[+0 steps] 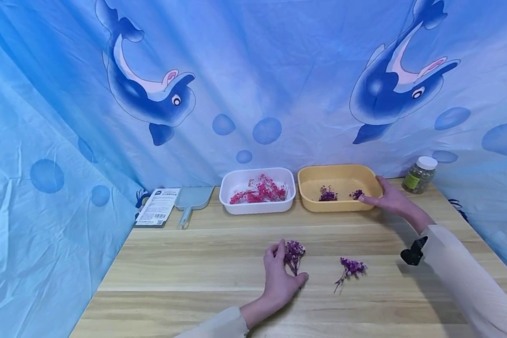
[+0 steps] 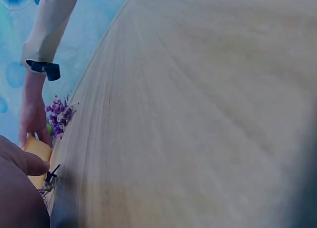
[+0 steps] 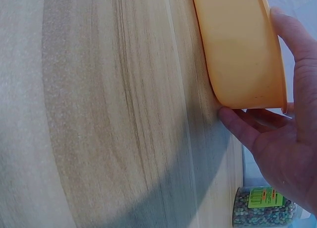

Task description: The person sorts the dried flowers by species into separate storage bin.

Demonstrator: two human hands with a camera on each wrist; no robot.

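Note:
A sprig of dried purple flowers (image 1: 295, 253) lies on the wooden table, stems toward the front. My left hand (image 1: 279, 279) spreads around it, fingers beside the blossoms and thumb near the stems; whether it touches them I cannot tell. Part of the stems shows past the left thumb (image 2: 35, 164) in the left wrist view. My right hand (image 1: 393, 199) grips the right end of a yellow tray (image 1: 317, 207), thumb at the rim and fingers against the end wall (image 3: 247, 74). Two small purple flower clusters (image 1: 328, 193) lie inside. Another purple sprig (image 1: 352, 266) rests on the table farther right.
A white tray (image 1: 257, 207) of pink dried flowers (image 1: 264, 188) stands left of the yellow one. Farther left are a light-blue dustpan (image 1: 194, 197) and a printed packet (image 1: 158, 206). A white-capped jar (image 1: 419, 176) stands at the back right. A dolphin-print curtain (image 1: 253, 84) hangs behind.

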